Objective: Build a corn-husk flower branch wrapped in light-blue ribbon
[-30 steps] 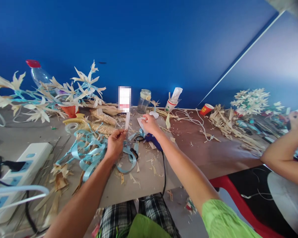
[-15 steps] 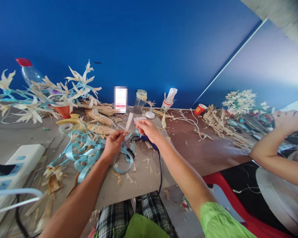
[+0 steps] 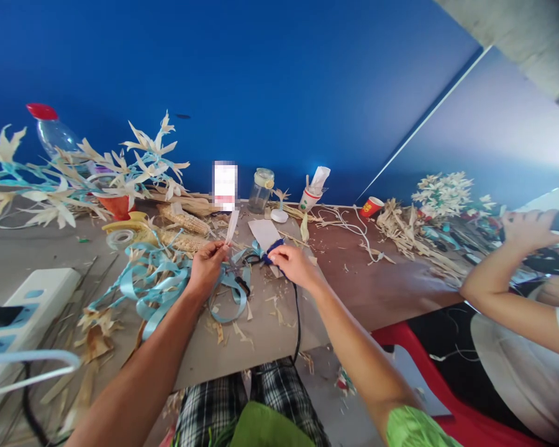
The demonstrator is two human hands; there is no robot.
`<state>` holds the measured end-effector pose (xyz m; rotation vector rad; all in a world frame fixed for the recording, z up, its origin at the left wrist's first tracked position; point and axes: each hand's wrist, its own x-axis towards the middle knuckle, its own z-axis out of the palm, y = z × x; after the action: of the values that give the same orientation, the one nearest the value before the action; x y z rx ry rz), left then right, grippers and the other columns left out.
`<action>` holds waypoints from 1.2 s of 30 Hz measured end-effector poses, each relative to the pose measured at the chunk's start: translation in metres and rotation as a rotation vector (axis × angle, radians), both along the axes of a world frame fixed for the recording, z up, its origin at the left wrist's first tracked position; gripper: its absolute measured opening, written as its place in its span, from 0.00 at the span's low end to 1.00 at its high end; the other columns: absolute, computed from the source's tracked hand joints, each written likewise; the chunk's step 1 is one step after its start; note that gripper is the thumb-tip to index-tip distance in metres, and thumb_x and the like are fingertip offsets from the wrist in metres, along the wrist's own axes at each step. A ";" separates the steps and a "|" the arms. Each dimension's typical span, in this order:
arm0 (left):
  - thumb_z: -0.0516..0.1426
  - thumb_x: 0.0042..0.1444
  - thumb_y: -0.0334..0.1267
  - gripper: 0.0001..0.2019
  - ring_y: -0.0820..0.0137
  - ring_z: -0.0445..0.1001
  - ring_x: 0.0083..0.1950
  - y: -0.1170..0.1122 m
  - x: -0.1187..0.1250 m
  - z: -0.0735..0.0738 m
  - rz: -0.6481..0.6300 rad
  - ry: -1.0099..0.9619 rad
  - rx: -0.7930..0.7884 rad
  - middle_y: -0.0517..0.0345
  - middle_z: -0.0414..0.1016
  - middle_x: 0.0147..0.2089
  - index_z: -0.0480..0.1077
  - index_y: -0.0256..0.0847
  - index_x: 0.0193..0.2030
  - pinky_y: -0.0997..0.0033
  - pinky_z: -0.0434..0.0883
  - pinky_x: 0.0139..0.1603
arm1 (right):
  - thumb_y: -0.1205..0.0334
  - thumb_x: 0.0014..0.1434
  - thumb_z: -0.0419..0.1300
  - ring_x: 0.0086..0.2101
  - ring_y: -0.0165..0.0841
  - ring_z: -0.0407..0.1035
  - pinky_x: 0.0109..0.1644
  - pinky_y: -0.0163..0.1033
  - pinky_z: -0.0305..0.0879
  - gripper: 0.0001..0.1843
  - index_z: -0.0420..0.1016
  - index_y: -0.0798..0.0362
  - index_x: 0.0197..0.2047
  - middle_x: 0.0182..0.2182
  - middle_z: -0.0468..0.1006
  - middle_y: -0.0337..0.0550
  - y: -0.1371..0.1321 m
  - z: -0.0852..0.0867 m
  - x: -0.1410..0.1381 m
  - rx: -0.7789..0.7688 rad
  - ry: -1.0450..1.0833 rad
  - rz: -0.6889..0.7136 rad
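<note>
My left hand [image 3: 209,262] is closed, pinching a pale strip of corn husk [image 3: 231,227] that stands up from the fingertips. To its right, my right hand [image 3: 294,264] has its fingers closed on a dark blue tool with a black cord [image 3: 274,248], which looks like a hot glue gun and is partly hidden by the fingers. A light card [image 3: 263,232] lies just behind that tool. Light blue ribbon [image 3: 156,310] is heaped beside my left wrist, and a loop of it lies between my arms. Corn cobs [image 3: 186,220] lie behind my left hand.
Husk flowers on blue stems [image 3: 144,152] spread across the left back. A glass jar [image 3: 261,189], a white cup [image 3: 310,197] and a red paper cup [image 3: 371,206] line the wall. A power strip [image 3: 32,310] sits at left. Another person's arm [image 3: 498,273] is at right.
My right hand has moved down and slightly right, onto the blue tool, uncovering the light card. My left hand has shifted slightly left and still holds the husk strip.
</note>
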<state>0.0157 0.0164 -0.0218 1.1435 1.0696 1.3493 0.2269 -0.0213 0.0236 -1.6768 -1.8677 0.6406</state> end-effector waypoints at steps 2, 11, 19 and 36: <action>0.61 0.45 0.44 0.14 0.75 0.64 0.27 0.000 0.000 0.000 0.006 0.019 -0.001 0.58 0.72 0.28 0.75 0.36 0.34 0.75 0.64 0.30 | 0.66 0.57 0.55 0.36 0.30 0.70 0.43 0.34 0.63 0.09 0.77 0.54 0.35 0.36 0.77 0.43 -0.004 -0.004 -0.018 0.063 -0.041 0.105; 0.61 0.43 0.44 0.13 0.75 0.62 0.26 0.002 0.000 -0.004 0.017 0.012 0.018 0.61 0.69 0.25 0.75 0.37 0.33 0.75 0.62 0.29 | 0.74 0.57 0.47 0.40 0.37 0.73 0.39 0.37 0.65 0.17 0.71 0.54 0.45 0.43 0.75 0.51 0.011 -0.019 -0.060 0.045 -0.590 0.210; 0.61 0.44 0.46 0.14 0.74 0.63 0.27 0.002 0.000 -0.003 0.046 0.001 0.039 0.59 0.70 0.26 0.75 0.37 0.33 0.74 0.63 0.29 | 0.71 0.59 0.46 0.42 0.38 0.72 0.40 0.36 0.64 0.18 0.68 0.52 0.50 0.45 0.75 0.49 0.014 -0.021 -0.054 0.072 -0.571 0.220; 0.62 0.45 0.44 0.13 0.76 0.64 0.28 0.000 0.002 -0.001 0.060 -0.021 -0.001 0.60 0.70 0.28 0.75 0.37 0.35 0.74 0.63 0.31 | 0.65 0.59 0.52 0.38 0.35 0.70 0.41 0.36 0.61 0.10 0.75 0.52 0.37 0.39 0.74 0.47 0.019 -0.028 -0.033 0.065 -0.404 0.133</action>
<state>0.0179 0.0164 -0.0228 1.1016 1.0971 1.4049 0.1936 -0.0026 -0.0043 -1.7465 -2.2680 0.2998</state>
